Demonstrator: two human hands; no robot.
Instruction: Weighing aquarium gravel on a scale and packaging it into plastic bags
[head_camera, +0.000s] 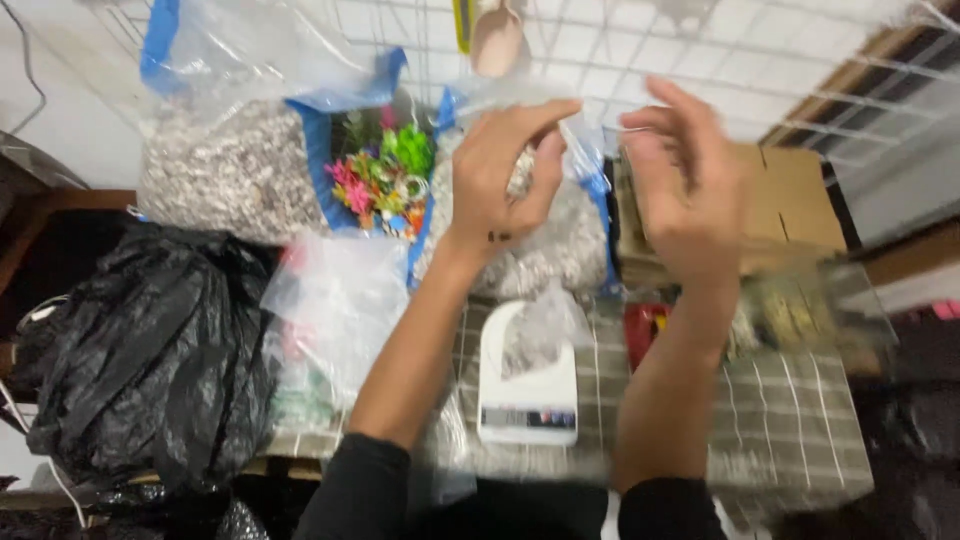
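My left hand is raised over the far middle of the bench, and its fingers curl together around a small portion of pale gravel, pinching it so the pieces do not fall. It is just above the open clear bag of the same gravel, whose blue edge stands up, so I can reach inside easily. My right hand is next to it on the right, blurred, the fingers spread and holding nothing that I can see.

Near me, below both hands, a white kitchen scale lies flat on the checked cloth, and a small clear bag with a little gravel sits on its plate. The plastic is thin and wrinkled; the gravel looks rough, grey and white.

On the far left a second big gravel bag leans against the white wire grid. Between the two bags are small plastic plants, bright pink and green. On the left, a black rubbish bag is soft and shiny. On the far right there is a flat brown cardboard box.
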